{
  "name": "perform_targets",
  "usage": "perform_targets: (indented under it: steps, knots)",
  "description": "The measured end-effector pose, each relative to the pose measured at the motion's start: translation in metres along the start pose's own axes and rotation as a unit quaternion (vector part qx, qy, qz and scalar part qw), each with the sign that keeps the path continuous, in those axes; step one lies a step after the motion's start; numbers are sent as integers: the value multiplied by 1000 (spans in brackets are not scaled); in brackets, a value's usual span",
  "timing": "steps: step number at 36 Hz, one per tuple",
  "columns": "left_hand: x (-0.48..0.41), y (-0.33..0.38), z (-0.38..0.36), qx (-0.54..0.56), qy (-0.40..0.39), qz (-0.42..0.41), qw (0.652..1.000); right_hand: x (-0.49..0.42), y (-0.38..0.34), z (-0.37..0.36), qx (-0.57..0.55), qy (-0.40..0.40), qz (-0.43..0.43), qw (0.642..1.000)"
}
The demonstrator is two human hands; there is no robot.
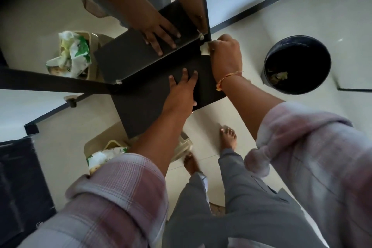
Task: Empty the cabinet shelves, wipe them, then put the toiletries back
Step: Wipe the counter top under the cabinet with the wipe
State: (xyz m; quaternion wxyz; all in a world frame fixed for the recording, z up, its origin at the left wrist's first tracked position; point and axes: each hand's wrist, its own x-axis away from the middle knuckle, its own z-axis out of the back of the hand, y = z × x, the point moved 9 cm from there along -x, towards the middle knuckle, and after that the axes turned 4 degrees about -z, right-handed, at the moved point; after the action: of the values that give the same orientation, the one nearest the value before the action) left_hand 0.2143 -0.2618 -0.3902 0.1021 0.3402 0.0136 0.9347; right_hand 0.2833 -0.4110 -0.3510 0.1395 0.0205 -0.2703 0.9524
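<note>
A dark bare shelf juts out from a mirrored cabinet back. My left hand lies flat on the shelf, fingers spread, with its thumb under the front edge. My right hand is closed around a small white wad of tissue and presses it into the shelf's far right corner, against the dark cabinet frame. The mirror repeats both hands and the shelf. No toiletries stand on the shelf.
On the pale tiled floor below, a beige bin holds a green-and-white packet. A black round waste bin stands to the right. My bare feet are under the shelf. A dark unit fills the lower left.
</note>
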Motion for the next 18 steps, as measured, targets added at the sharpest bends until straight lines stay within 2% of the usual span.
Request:
perform_targets:
  steps: [4,9,12,18]
  knots:
    - [2,0,0,43,-12,12,999,21,17,5,0,-25,9,1000]
    - [5,2,3,37,-7,14,999,85,47,13,-2,-16,-6,1000]
    - [6,3,3,35,-17,19,999,112,67,8,-15,-26,-40,999]
    - [15,14,6,9,-23,27,999,122,89,5,-115,-54,-115,985]
